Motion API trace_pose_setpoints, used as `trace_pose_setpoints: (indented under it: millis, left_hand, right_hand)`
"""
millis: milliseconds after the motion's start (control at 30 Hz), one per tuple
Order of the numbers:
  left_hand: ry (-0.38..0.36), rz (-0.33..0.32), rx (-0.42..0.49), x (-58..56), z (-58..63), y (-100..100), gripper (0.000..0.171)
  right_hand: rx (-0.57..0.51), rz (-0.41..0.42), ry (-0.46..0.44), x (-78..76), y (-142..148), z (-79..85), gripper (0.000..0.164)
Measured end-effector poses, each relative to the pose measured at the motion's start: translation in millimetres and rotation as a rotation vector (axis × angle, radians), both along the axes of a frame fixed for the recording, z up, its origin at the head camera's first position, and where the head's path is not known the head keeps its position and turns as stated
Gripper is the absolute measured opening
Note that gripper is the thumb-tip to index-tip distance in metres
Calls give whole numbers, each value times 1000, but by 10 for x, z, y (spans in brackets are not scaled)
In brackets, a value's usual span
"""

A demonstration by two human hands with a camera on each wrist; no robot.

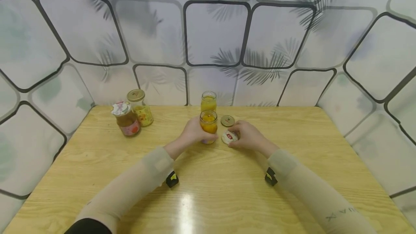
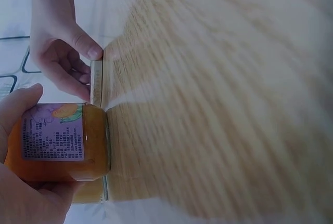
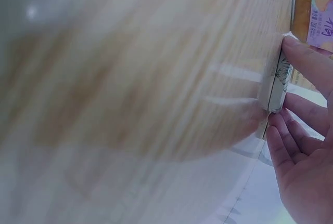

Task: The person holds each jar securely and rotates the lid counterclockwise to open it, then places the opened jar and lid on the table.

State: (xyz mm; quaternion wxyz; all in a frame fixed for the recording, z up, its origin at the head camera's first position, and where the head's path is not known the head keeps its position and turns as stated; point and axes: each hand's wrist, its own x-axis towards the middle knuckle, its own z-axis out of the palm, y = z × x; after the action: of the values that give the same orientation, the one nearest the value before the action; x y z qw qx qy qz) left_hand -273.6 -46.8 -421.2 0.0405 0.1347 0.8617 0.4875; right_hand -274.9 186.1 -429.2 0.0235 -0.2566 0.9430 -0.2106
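My left hand (image 1: 192,131) grips a glass jar (image 1: 209,124) of orange contents, its top uncovered. In the left wrist view a purple label (image 2: 53,135) with small print faces the camera, fingers and thumb around the jar. My right hand (image 1: 251,136) pinches a white patterned jar lid (image 1: 229,137) by its edges, just right of that jar. The right wrist view has the lid (image 3: 279,81) lying flat at the table surface between thumb and fingers. Behind the held jar stands another uncovered jar (image 1: 208,100) with yellow contents, its lower part hidden.
A gold lid (image 1: 227,121) lies on the wooden table (image 1: 214,187) just behind the white one. To the left stand two lidded jars, one with a white lid and reddish label (image 1: 128,120), one gold-lidded with a yellow label (image 1: 143,113). A patterned wall (image 1: 214,35) borders the table's back.
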Motion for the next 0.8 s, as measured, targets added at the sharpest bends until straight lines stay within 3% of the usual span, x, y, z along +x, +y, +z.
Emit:
trace_pose_setpoints:
  millis: [800]
  left_hand:
    - [13,6,21,-8,-38,6,60]
  right_hand:
    - [76,4,28,-36,-25,-14,64]
